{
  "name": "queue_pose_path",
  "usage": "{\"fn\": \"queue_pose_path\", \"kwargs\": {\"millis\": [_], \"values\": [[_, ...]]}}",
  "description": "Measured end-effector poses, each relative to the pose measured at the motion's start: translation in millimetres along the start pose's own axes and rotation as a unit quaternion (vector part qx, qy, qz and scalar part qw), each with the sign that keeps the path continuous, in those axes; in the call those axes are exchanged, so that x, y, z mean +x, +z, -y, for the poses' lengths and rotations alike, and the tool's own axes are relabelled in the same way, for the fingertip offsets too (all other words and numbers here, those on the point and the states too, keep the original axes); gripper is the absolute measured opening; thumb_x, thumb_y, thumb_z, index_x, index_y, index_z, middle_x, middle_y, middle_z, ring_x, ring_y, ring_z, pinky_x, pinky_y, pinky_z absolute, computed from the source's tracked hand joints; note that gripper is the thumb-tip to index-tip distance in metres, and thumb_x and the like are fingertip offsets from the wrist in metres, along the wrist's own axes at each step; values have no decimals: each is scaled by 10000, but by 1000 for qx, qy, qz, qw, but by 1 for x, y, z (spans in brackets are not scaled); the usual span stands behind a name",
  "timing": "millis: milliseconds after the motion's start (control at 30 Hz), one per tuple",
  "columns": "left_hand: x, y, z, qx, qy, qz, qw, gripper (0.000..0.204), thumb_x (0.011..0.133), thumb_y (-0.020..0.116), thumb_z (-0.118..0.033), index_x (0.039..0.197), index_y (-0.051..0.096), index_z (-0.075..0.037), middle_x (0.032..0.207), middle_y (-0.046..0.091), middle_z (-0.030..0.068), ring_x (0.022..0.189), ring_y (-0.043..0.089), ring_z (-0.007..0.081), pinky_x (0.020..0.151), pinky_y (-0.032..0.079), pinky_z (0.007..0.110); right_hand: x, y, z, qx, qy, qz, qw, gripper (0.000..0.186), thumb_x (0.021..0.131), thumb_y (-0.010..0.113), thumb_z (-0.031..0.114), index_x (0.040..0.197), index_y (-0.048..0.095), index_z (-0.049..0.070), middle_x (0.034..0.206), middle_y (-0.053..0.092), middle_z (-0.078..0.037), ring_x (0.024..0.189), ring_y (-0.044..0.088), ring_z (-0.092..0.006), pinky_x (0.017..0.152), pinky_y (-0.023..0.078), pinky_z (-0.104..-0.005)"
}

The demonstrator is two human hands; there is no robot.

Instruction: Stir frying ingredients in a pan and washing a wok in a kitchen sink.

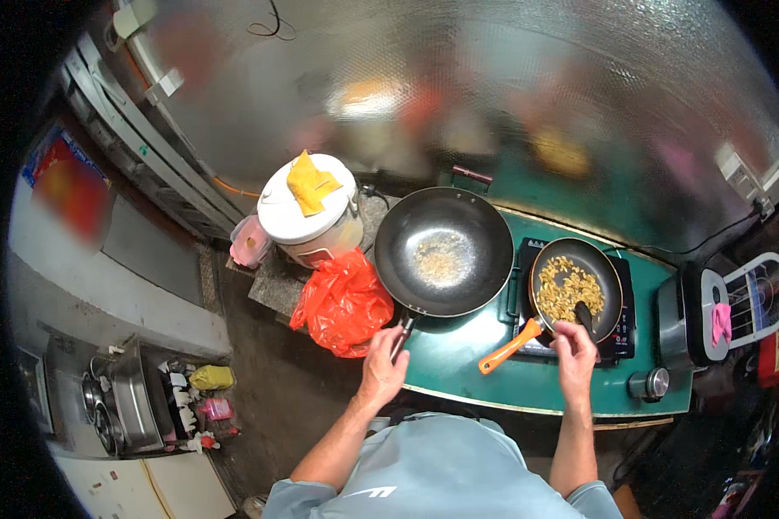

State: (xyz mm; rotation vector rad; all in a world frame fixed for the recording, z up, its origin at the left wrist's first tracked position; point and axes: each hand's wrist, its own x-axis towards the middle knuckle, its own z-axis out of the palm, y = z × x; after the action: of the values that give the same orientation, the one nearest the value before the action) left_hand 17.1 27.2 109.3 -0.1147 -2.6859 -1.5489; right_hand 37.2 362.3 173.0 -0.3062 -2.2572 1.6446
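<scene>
My left hand (383, 370) is closed around the black handle (400, 340) of a large dark wok (407, 225). A pale, oily patch shows in the wok's bottom. To its right, a smaller black frying pan (610, 277) with an orange handle (511, 346) sits on a black induction cooktop (625, 342). Many small yellow-brown food pieces (565, 287) lie spread in the pan. At the pan's near edge my right hand (573, 353) has its fingers closed on a black spatula (584, 315), whose head rests among the pieces; the hand hides its grip end.
A red plastic bag (344, 303) and a white lidded bucket (290, 216) topped by a yellow cloth (312, 183) stand left of the wok. On the green table (467, 372), a small metal-lidded jar (649, 383) and a black-and-silver appliance (688, 316) stand at right. A reflective wall rises behind.
</scene>
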Motion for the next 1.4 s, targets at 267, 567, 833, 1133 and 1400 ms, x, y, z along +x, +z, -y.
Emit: {"fn": "queue_pose_path", "kwargs": {"millis": [267, 567, 833, 1133, 1400], "values": [[30, 3, 60, -154, -224, 161, 949, 466, 920, 611, -219, 1276, 472, 47, 1020, 656, 148, 836, 663, 203, 753, 541, 348, -71, 79, 7, 25, 66, 340, 938, 193, 916, 597, 67, 1088, 666, 16, 937, 653, -58, 832, 619, -127, 760, 514, -280], [37, 11, 62, -231, -285, 255, 895, 281, 933, 632, -274, 1021, 536, -25, 802, 581, 28, 627, 595, 99, 492, 518, 227, -92, 92, 16, -79, 78, 395, 912, 229, 888, 596, 76, 1099, 662, 17, 892, 631, -107, 800, 624, -195, 738, 500, -308], [37, 20, 74, -325, -341, 308, 826, 263, 882, 713, -301, 910, 569, -82, 730, 586, 6, 591, 588, 99, 499, 491, 238, -95, 97, 25, -122, 51, 396, 909, 244, 892, 590, 88, 1121, 646, 23, 953, 642, -147, 861, 635, -290, 775, 506, -369], [32, 34, 51, -333, -343, 295, 827, 258, 896, 693, -305, 898, 542, -95, 704, 539, -21, 592, 554, 84, 507, 473, 239, -97, 90, 25, -139, 64, 377, 914, 247, 896, 565, 107, 1110, 647, 15, 996, 645, -168, 920, 636, -314, 830, 500, -388], [43, 26, 36, -336, -292, 278, 851, 196, 906, 637, -167, 773, 503, -112, 644, 465, -60, 514, 454, 48, 450, 405, 226, -98, 82, 18, -142, 40, 348, 926, 249, 904, 590, 100, 1127, 657, 11, 968, 667, -129, 807, 625, -189, 751, 508, -319]]}}
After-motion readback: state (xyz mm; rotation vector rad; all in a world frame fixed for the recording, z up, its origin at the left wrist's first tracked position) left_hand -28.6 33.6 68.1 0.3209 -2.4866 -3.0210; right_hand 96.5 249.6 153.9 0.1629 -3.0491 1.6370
